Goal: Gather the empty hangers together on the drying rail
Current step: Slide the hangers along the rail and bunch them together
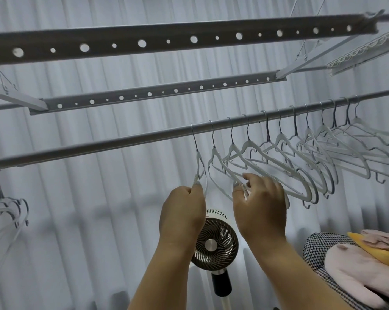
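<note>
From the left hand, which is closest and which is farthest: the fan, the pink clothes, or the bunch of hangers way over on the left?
Seen from the head camera, starting at the left hand:
1. Fan: just below and right of that hand.
2. Bunch of hangers: far left end of the rail.
3. Pink clothes: bottom right corner, past the right hand.

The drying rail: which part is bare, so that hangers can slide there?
The drying rail is bare between the small bunch at its left end and the hanger the left hand pinches. Right of the right hand, spaced hangers crowd it.
</note>
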`<move>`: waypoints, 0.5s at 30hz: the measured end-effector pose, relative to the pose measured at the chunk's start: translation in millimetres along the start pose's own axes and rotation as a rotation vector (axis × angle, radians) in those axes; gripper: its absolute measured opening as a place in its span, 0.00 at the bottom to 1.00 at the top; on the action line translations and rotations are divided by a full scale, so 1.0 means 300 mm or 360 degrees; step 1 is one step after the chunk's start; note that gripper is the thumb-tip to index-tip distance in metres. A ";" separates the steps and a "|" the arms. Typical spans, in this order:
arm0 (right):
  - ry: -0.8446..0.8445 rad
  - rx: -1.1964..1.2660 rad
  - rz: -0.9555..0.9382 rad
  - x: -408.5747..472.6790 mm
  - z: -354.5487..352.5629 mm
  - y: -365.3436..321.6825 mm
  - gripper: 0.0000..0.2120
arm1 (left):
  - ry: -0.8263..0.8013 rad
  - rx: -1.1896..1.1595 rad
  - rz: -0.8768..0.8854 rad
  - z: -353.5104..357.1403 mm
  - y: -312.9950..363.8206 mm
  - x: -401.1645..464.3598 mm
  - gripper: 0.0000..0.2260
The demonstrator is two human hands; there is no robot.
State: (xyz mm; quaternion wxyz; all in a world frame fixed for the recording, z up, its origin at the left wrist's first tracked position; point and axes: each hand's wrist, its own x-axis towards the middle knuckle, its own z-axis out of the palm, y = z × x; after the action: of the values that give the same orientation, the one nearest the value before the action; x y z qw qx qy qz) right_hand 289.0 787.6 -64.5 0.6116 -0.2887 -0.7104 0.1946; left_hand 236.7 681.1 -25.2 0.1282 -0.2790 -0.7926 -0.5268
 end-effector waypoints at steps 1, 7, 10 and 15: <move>0.0064 -0.0007 -0.0012 -0.004 0.002 -0.006 0.14 | 0.0005 0.0014 0.0003 -0.006 0.000 -0.001 0.19; 0.0168 0.0183 -0.0129 -0.027 -0.017 -0.089 0.17 | 0.0068 0.0144 -0.0006 -0.055 -0.015 0.001 0.22; 0.0172 0.0287 -0.0190 -0.055 -0.027 -0.150 0.17 | 0.0112 0.0185 -0.0039 -0.093 -0.045 0.011 0.20; 0.0038 0.0540 -0.0210 -0.120 -0.030 -0.269 0.17 | 0.0206 0.0225 -0.0136 -0.188 -0.095 0.008 0.26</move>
State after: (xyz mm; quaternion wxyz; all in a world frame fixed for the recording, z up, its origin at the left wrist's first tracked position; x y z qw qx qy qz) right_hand 287.0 702.7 -39.4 0.6713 -0.1366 -0.6775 0.2677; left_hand 213.2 622.4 -22.5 0.1759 -0.2004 -0.8291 -0.4914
